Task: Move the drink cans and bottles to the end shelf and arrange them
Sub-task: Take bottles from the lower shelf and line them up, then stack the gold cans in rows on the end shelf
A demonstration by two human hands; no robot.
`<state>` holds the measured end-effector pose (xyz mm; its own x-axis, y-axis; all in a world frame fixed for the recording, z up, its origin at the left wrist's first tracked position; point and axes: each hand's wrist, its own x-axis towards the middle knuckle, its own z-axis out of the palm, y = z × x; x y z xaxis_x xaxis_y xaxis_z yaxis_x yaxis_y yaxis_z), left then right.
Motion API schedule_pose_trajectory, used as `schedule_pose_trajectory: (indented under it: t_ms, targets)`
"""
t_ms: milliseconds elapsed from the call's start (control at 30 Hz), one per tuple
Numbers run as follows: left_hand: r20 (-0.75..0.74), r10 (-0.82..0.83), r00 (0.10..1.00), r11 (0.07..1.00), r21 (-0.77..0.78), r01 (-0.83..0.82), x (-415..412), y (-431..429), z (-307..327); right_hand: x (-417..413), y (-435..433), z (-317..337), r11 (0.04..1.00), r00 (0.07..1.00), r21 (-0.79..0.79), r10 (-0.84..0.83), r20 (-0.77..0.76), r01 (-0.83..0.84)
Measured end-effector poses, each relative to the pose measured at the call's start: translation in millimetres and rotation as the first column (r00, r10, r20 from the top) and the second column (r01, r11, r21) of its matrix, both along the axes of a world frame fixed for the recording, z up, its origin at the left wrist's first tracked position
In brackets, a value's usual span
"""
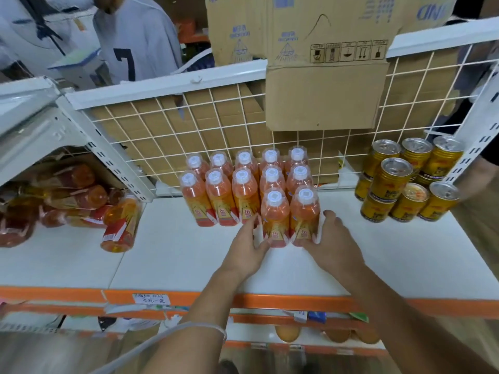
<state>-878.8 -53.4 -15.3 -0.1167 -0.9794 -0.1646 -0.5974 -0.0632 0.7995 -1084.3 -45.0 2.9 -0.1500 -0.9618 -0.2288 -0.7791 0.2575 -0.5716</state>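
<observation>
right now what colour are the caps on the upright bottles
White, on the upright bottles, clearest in the head view.

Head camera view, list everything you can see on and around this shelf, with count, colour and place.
Upright bottles: twelve, orange drink with white caps, in rows mid-shelf against the grid.
Cans: about ten, gold with silver tops, stacked in two tiers at the right.
Wrapped bottles: several, amber and red, lying in a heap at the left; exact count unclear.
Wire grid: one, white, behind the shelf.
Cardboard boxes: brown, behind and over the grid.
Shelf: white board, orange front edge.
Left hand: grip on the left front bottle.
Right hand: grip on the right front bottle.
</observation>
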Motion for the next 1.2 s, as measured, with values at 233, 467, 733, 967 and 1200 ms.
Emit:
schedule_pose_trajectory:
  t_ms: [233, 467, 733, 967, 1200]
  targets:
    - [0.517, 0.111, 0.849, 0.98, -0.197, -0.008, 76, 51, 91, 65, 31, 87, 0.918, 0.942, -0.238, 0.28, -0.185, -0.319]
    - [0.642, 0.287, 0.711, 0.955, -0.246, -0.164, 193, 124, 126, 202, 53, 101, 0.725, 0.732, -0.179, 0.585, -0.35, -0.665]
    - [0.66, 0.383, 0.647, 0.921, -0.216, -0.325, 363, 219, 117, 385, 108, 90, 0.583, 0.58, -0.104, 0.741, -0.34, -0.806]
    - [0.645, 0.414, 0.642, 0.9, -0.187, -0.393, 454, 248, 110, 473, 131, 77, 0.57, 0.545, -0.019, 0.775, -0.32, -0.821]
    - [0.603, 0.49, 0.63, 0.858, -0.205, -0.471, 505, 222, 109, 523, 90, 77, 0.531, 0.493, 0.011, 0.795, -0.354, -0.847]
